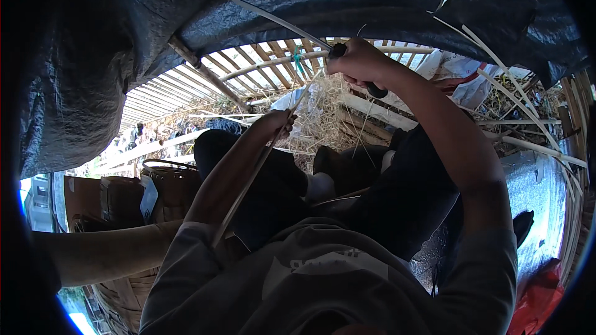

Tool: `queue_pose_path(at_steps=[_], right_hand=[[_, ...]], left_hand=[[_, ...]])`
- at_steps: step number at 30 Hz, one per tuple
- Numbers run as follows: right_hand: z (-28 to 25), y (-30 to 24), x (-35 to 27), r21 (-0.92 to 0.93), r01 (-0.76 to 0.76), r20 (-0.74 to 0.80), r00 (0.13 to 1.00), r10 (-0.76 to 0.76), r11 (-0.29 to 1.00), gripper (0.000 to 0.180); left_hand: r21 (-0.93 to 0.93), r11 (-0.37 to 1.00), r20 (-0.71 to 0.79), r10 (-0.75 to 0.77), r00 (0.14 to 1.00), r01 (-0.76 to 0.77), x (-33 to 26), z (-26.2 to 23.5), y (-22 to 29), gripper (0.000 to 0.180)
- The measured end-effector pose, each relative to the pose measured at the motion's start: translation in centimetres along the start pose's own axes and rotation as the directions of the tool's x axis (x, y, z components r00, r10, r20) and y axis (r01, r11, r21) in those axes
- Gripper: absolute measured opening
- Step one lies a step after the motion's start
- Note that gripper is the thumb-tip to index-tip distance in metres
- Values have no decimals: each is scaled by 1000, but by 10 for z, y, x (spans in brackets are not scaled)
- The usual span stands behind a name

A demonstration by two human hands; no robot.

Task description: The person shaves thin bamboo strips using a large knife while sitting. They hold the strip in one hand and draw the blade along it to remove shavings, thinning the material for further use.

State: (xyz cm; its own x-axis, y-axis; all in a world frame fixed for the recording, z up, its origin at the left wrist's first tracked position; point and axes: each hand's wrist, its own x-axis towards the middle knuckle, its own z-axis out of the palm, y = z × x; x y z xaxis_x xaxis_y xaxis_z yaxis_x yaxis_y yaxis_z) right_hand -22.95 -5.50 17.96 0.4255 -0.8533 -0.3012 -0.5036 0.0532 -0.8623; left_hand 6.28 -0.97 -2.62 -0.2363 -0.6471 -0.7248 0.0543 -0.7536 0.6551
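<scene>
My right hand is wrapped around the dark handle of a long-bladed knife, raised in front of me. Its blade points up and to the left, and the handle's butt shows below my fist. Lower and to the left, my left hand is closed on a thin bamboo strip. From near my right fist the strip slants down through that hand, along my left forearm, to my left side. Whether its upper end touches my right hand I cannot tell.
Split bamboo and straw-like shavings litter the ground past my feet. A slatted bamboo fence stands beyond, under a low dark tarp. Woven baskets and a thick bamboo pole lie left; long pale strips lean right.
</scene>
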Motion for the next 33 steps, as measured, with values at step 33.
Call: queue_pose_path(at_steps=[33], right_hand=[[32,-22,-16,354,632,-148,766,-626,689,35]], left_hand=[[568,760,-98,444,891,-316,-129,134,110,58]])
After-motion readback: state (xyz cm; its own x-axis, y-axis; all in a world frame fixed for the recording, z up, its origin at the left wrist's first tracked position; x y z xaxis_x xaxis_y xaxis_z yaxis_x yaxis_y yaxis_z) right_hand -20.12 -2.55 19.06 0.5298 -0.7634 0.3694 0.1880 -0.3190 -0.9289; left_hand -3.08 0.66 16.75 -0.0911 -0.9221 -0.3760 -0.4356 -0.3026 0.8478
